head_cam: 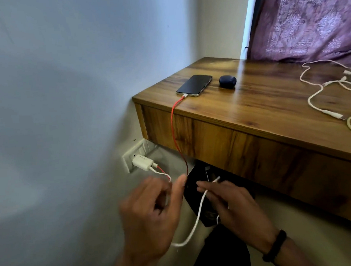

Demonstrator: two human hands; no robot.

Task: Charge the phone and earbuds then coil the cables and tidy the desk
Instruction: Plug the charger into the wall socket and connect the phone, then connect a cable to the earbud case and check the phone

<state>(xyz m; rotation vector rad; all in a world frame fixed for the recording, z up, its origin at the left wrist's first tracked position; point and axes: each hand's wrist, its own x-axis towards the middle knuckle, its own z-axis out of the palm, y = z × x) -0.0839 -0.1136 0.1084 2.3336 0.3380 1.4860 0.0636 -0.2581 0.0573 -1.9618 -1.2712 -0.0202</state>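
A dark phone (194,85) lies on the left end of the wooden desk (262,105), with a red cable (173,133) plugged into it and hanging over the front edge. A navy earbuds case (227,81) sits just right of the phone. A white charger (142,162) is in the wall socket below the desk, with the red cable and a white cable (195,221) plugged in. My left hand (153,214) pinches the cables near the charger. My right hand (233,208) holds the white cable's free end.
A tangle of several white and pale yellow cables (335,91) lies at the desk's right end. A purple patterned curtain (312,17) hangs behind the desk. A dark object (195,177) sits under the desk. A black band is on my right wrist.
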